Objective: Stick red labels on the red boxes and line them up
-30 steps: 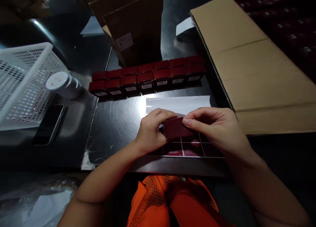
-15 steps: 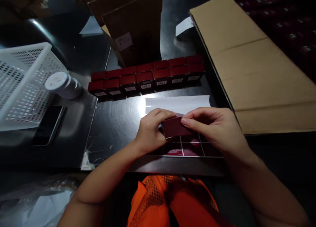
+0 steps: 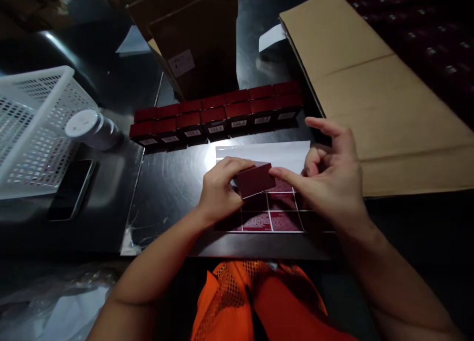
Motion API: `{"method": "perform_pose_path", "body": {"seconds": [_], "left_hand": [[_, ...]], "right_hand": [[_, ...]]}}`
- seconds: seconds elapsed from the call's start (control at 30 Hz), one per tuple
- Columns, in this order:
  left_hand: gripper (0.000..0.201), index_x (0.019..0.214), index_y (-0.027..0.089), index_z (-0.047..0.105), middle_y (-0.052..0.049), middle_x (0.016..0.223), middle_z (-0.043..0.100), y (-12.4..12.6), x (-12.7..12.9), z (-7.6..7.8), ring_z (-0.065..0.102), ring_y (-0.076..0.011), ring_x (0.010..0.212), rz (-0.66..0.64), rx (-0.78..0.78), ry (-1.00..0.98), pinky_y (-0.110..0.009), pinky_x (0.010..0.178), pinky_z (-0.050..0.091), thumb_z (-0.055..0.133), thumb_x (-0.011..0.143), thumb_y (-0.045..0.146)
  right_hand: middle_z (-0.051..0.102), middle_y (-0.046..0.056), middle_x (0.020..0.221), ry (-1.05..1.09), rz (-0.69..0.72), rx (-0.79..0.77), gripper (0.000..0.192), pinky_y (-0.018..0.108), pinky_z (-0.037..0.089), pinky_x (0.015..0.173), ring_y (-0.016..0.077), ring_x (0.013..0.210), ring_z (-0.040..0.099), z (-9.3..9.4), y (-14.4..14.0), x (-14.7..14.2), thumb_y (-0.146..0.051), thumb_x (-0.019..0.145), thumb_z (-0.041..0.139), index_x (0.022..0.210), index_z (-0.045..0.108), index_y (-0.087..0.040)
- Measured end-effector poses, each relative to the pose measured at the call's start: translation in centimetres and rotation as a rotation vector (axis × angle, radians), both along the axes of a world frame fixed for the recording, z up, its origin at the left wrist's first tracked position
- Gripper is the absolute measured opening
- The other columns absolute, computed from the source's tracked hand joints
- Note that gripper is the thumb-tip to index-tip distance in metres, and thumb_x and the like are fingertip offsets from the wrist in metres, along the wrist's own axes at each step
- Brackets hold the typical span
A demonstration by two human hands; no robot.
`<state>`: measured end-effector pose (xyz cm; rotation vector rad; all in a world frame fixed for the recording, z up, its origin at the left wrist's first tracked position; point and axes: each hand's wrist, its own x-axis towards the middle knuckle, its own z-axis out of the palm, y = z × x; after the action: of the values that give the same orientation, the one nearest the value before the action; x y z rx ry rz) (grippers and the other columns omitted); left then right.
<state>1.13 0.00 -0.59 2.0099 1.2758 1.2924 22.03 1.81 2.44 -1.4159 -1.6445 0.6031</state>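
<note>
A small dark red box (image 3: 256, 180) is gripped by my left hand (image 3: 222, 190), its broad face tilted toward me. The thumb of my right hand (image 3: 329, 178) touches the box's right edge, while the other fingers are lifted and spread away from it. Below both hands a sheet of dark red labels (image 3: 285, 220) with white grid lines lies on the metal table (image 3: 174, 197), its white upper part bare. Beyond the sheet stand two rows of dark red boxes (image 3: 215, 114), several with white barcode stickers facing me.
At left are a white perforated basket (image 3: 55, 118), a white-lidded jar (image 3: 87, 126) and a black phone (image 3: 72, 190). A tall cardboard box (image 3: 200, 39) stands behind the rows. On the right, an open carton's flap (image 3: 355, 89) reaches over the table; dark red boxes fill the carton.
My right hand's fingers have opened and lifted off the box, leaving only the thumb against its edge. The box in my left hand has tilted and shifted slightly left and up.
</note>
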Motion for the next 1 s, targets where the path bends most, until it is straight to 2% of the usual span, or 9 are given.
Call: {"method": "perform_pose_path", "body": {"seconds": [0.07, 0.13, 0.2, 0.27, 0.43, 0.6, 0.73, 0.9, 1.0], "left_hand": [[0.043, 0.101, 0.021, 0.068, -0.002, 0.096, 0.073, 0.8, -0.6, -0.3, 0.069, -0.0164, 0.087, 0.092, -0.081, -0.157, -0.027, 0.077, 0.056, 0.089, 0.063, 0.028], [0.051, 0.098, 0.022, 0.065, 0.001, 0.092, 0.071, 1.9, -1.1, -0.9, 0.068, -0.0151, 0.082, 0.206, -0.176, -0.362, -0.026, 0.075, 0.055, 0.091, 0.055, 0.028], [0.053, 0.097, 0.022, 0.062, 0.003, 0.087, 0.069, 2.8, -1.4, -1.6, 0.066, -0.0143, 0.077, 0.264, -0.269, -0.531, -0.027, 0.073, 0.055, 0.09, 0.052, 0.027], [0.055, 0.095, 0.022, 0.059, 0.004, 0.083, 0.067, 3.5, -1.4, -2.3, 0.065, -0.0146, 0.075, 0.251, -0.353, -0.624, -0.027, 0.072, 0.054, 0.089, 0.05, 0.028], [0.058, 0.094, 0.021, 0.06, 0.003, 0.085, 0.068, 3.8, -0.8, -3.1, 0.066, -0.0169, 0.081, 0.192, -0.444, -0.59, -0.031, 0.08, 0.053, 0.09, 0.046, 0.028], [0.054, 0.094, 0.02, 0.06, 0.001, 0.086, 0.068, 3.9, -0.7, -3.2, 0.065, -0.0157, 0.08, 0.253, -0.494, -0.629, -0.029, 0.078, 0.052, 0.09, 0.05, 0.03], [0.053, 0.093, 0.02, 0.059, 0.002, 0.084, 0.068, 4.2, -0.8, -3.1, 0.065, -0.0149, 0.077, 0.281, -0.522, -0.673, -0.028, 0.075, 0.051, 0.09, 0.05, 0.029], [0.054, 0.094, 0.02, 0.059, 0.002, 0.083, 0.068, 4.3, -0.8, -3.1, 0.064, -0.0141, 0.077, 0.279, -0.522, -0.677, -0.027, 0.075, 0.05, 0.09, 0.05, 0.031], [0.056, 0.094, 0.02, 0.059, 0.002, 0.084, 0.068, 4.2, -0.8, -3.1, 0.064, -0.0142, 0.077, 0.28, -0.529, -0.678, -0.027, 0.074, 0.051, 0.09, 0.049, 0.03]], "right_hand": [[0.048, -0.007, 0.066, -0.152, 0.01, 0.065, 0.064, 0.03, 0.044, 0.057, 0.0167, 0.056, 0.052, -0.4, 0.9, 0.7, -0.038, 0.073, 0.087, 0.129, 0.056, -0.026], [0.06, 0.0, 0.082, -0.324, 0.203, 0.041, 0.05, 0.033, 0.049, 0.067, 0.0215, 0.073, 0.061, -1.0, 1.8, 1.1, -0.037, 0.072, 0.088, 0.114, 0.064, -0.022], [0.065, 0.006, 0.101, -0.471, 0.437, -0.032, 0.053, 0.038, 0.051, 0.079, 0.0275, 0.092, 0.063, -2.0, 2.5, 0.9, -0.038, 0.065, 0.094, 0.107, 0.068, -0.02], [0.065, 0.01, 0.111, -0.565, 0.553, -0.078, 0.059, 0.042, 0.05, 0.087, 0.0316, 0.103, 0.06, -3.2, 3.0, 0.4, -0.039, 0.059, 0.097, 0.107, 0.071, -0.019], [0.068, 0.01, 0.11, -0.548, 0.572, -0.038, 0.051, 0.044, 0.047, 0.09, 0.031, 0.105, 0.061, -4.9, 3.7, -0.7, -0.037, 0.064, 0.095, 0.11, 0.076, -0.023], [0.072, 0.008, 0.106, -0.562, 0.614, 0.069, 0.045, 0.041, 0.049, 0.088, 0.0287, 0.099, 0.064, -4.7, 3.1, -1.0, -0.029, 0.074, 0.089, 0.116, 0.074, -0.024], [0.073, 0.011, 0.113, -0.632, 0.627, 0.079, 0.041, 0.042, 0.053, 0.089, 0.0308, 0.101, 0.066, -4.5, 2.3, -1.3, -0.026, 0.081, 0.083, 0.12, 0.073, -0.02], [0.073, 0.009, 0.116, -0.583, 0.639, 0.021, 0.017, 0.046, 0.05, 0.102, 0.0324, 0.116, 0.064, -4.8, 1.6, -1.6, -0.021, 0.081, 0.082, 0.098, 0.079, -0.022], [0.071, 0.01, 0.119, -0.459, 0.547, -0.009, 0.026, 0.046, 0.051, 0.101, 0.0313, 0.115, 0.063, -5.1, 1.3, -1.8, -0.018, 0.076, 0.086, 0.1, 0.077, -0.019]]}}
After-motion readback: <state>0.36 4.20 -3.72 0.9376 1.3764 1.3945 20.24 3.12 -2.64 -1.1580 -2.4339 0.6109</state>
